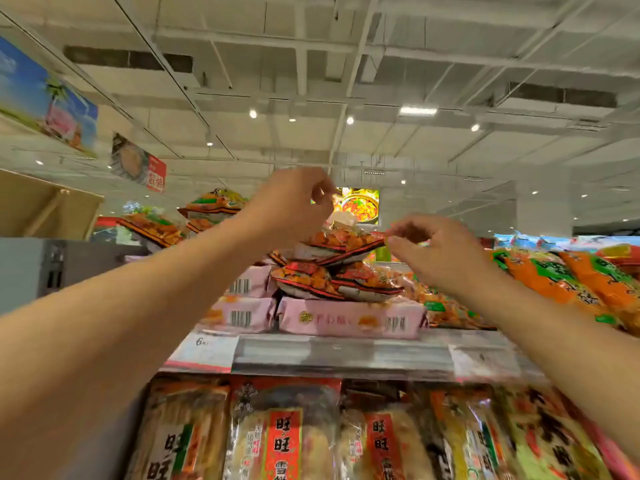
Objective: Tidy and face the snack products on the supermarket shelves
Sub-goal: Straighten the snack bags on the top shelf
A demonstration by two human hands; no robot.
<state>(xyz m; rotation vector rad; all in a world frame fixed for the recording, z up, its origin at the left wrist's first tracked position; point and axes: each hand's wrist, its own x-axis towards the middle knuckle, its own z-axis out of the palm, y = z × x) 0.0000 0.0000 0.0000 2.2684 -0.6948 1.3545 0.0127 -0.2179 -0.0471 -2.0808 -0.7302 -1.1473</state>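
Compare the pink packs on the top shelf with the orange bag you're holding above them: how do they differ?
The pink packs are pale, boxy and lie flat at the shelf edge; the orange bag is a red-striped, see-through pouch, tilted on top of the pile. The pink packs are untouched; the orange bag is pinched at its top by the left hand and at its corner by the right hand. Both sit on the same top shelf.
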